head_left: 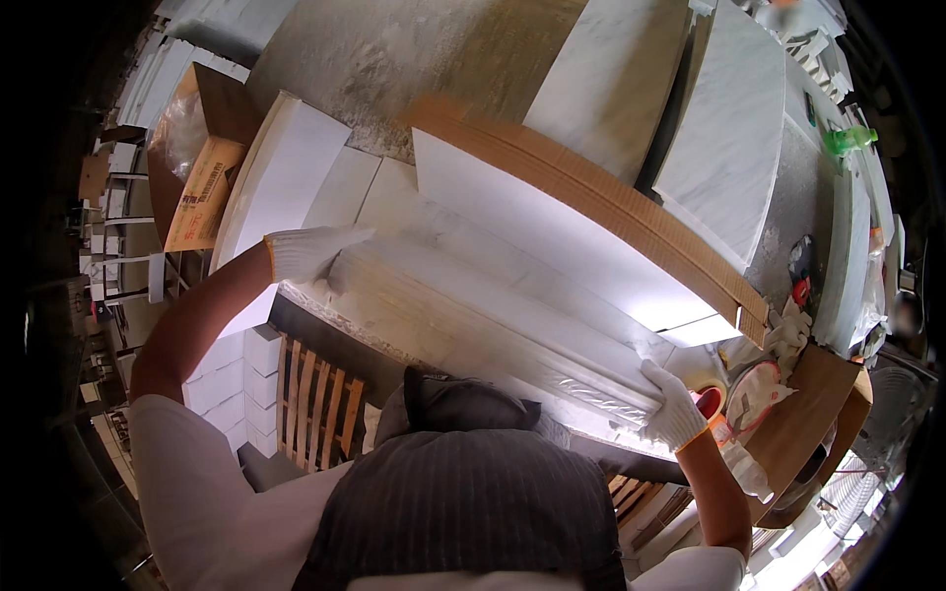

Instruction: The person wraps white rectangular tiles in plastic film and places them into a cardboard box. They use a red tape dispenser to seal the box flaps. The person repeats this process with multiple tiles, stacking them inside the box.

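Head view: the gloved left hand [310, 251] grips one end of a long white slab [493, 315] wrapped in clear film, and the gloved right hand [673, 409] grips the other end. The slab lies across the table [394, 59], just in front of one open cardboard box [611, 207]. Two marble slabs [729, 138] lie beyond, and one green bottle [849, 139] farther right.

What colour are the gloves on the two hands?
White knit gloves; the right hand glove has an orange cuff edge, the left hand glove is plain white. Head view shows it.
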Action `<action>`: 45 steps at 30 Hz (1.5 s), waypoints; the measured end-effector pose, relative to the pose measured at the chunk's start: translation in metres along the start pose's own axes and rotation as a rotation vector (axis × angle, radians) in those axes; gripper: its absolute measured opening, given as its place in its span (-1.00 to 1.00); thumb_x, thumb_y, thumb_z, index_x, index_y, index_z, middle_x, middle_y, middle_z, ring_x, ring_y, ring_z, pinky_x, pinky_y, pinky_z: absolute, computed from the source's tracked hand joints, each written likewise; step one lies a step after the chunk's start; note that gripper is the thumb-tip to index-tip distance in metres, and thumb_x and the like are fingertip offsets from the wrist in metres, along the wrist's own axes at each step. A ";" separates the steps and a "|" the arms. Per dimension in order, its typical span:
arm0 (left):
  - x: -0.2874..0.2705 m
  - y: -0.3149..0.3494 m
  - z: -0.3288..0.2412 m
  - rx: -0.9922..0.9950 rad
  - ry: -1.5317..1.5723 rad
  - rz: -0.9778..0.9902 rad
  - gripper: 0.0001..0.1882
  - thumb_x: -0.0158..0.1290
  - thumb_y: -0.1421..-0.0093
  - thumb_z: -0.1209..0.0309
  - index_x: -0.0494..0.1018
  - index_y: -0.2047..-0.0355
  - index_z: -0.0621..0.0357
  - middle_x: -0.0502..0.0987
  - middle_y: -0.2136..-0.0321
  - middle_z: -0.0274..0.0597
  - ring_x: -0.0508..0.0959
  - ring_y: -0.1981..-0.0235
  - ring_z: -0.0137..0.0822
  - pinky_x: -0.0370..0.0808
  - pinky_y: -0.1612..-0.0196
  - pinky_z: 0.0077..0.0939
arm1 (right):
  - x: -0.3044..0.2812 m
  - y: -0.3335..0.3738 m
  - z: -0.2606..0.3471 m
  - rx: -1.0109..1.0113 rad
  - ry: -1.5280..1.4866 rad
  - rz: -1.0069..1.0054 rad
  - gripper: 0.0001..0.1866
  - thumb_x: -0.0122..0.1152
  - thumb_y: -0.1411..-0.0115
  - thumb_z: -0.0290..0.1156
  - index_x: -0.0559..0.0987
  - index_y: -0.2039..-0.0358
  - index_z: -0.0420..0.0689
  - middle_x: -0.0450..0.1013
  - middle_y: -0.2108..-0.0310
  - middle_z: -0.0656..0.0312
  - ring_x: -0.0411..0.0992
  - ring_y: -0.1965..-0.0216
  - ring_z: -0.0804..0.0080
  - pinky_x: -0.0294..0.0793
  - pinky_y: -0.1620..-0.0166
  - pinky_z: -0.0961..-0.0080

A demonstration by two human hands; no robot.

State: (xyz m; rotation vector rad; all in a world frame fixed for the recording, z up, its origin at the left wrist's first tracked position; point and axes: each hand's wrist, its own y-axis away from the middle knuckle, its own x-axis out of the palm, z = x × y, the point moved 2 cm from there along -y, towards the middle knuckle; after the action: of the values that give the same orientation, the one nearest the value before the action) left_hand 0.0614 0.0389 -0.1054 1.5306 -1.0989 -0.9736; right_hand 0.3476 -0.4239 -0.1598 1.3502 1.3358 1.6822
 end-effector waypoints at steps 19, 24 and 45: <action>0.036 -0.025 0.039 1.007 0.243 -0.424 -0.75 -0.06 -0.37 0.41 0.48 0.02 0.20 0.50 -0.07 -0.21 0.41 -0.14 -0.41 0.27 -0.22 -0.52 | -0.040 -0.061 -0.054 -1.266 0.131 0.044 -0.24 -0.38 -0.44 0.16 0.09 -0.41 -0.18 0.01 -0.43 0.07 0.00 -0.43 0.09 -0.03 -0.42 0.10; 0.044 -0.018 0.038 1.071 0.209 -0.495 -0.55 -0.05 -0.37 0.44 0.32 -0.25 0.24 0.34 -0.26 -0.08 0.29 -0.29 -0.34 0.19 -0.30 -0.51 | -0.026 -0.069 -0.050 -1.354 0.054 0.055 -0.26 -0.34 -0.44 0.14 0.03 -0.44 -0.09 -0.02 -0.45 0.10 -0.07 -0.45 0.20 -0.10 -0.43 0.15; 0.050 -0.023 0.027 1.082 0.116 -0.548 -0.53 -0.29 -0.47 0.18 0.46 -0.09 0.22 0.49 -0.10 -0.16 0.40 -0.17 -0.29 0.21 -0.28 -0.40 | -0.018 -0.058 -0.045 -1.315 0.076 0.134 -0.24 -0.42 -0.47 0.12 0.20 -0.34 -0.32 0.14 -0.37 -0.04 0.07 -0.40 0.18 -0.05 -0.41 0.24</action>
State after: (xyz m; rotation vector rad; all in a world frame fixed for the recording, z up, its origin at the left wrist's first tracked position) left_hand 0.0534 -0.0131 -0.1366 2.8325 -1.2104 -0.5960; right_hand 0.3026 -0.4365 -0.2190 0.5544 -0.0272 2.0490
